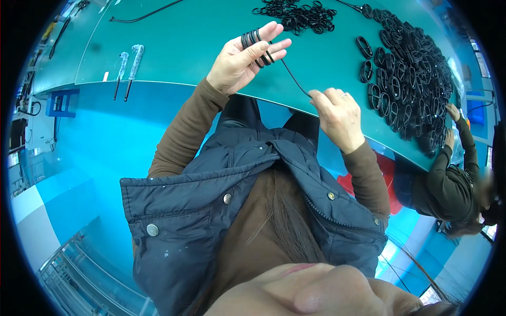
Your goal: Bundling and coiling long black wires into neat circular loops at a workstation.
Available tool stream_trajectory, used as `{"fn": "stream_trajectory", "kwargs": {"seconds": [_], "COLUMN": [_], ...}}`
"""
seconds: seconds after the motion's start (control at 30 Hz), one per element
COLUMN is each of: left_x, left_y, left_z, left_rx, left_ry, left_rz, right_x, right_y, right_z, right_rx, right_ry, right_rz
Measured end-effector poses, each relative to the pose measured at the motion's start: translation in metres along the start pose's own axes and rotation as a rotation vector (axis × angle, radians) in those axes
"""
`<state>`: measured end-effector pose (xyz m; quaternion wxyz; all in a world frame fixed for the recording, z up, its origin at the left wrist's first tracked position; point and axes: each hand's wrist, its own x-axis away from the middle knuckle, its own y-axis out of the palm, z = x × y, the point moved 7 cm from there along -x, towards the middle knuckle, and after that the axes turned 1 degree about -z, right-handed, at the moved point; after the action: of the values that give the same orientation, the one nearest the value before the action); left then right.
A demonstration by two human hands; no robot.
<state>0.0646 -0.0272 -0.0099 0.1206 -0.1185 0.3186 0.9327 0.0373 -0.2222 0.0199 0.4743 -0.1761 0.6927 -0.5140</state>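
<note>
A thin black cable (295,79) is wound in several turns round the fingers of my left hand (234,63), which is raised over the table's near edge. The thumb of that hand presses against the coil, while the fingertips stick out beyond it. From the coil, the cable runs down to the right in a taut line to my right hand (339,118). My right thumb and fingers pinch it near its lower end, and the tip is hidden in the grip.
On the green table (174,47) lies a large heap of coiled black cables (406,79) at right. Small black loops (300,16) are piled at the far side. Two wrapped-handled tools (135,58) overhang the left edge. A co-worker (448,184) reaches to the heap. A red stool (379,176) stands below.
</note>
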Motion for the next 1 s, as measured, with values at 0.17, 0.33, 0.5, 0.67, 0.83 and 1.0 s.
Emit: {"fn": "stream_trajectory", "kwargs": {"seconds": [0.17,0.33,0.5,0.67,0.83,1.0], "left_x": [0.004,0.000,-0.007,-0.007,-0.005,0.005], "left_y": [0.019,0.023,0.006,-0.006,0.001,0.017], "left_z": [-0.003,-0.003,0.010,0.013,0.001,-0.018], "left_rx": [0.010,0.011,-0.063,-0.237,-0.492,-0.586], "left_ry": [-0.054,-0.028,0.082,0.152,0.111,-0.110], "left_rz": [-0.122,-0.130,-0.030,0.026,0.009,-0.106], "right_x": [-0.017,-0.022,-0.019,-0.011,-0.032,-0.062], "right_y": [0.022,0.045,0.051,0.034,0.000,-0.020], "right_z": [0.007,0.017,0.023,0.011,-0.009,0.002], "right_rx": [0.001,-0.083,-0.191,-0.124,-0.077,-0.193], "right_ry": [-0.003,0.074,0.169,0.162,-0.023,-0.207], "right_rz": [0.048,-0.015,-0.109,-0.133,0.033,0.364]}}
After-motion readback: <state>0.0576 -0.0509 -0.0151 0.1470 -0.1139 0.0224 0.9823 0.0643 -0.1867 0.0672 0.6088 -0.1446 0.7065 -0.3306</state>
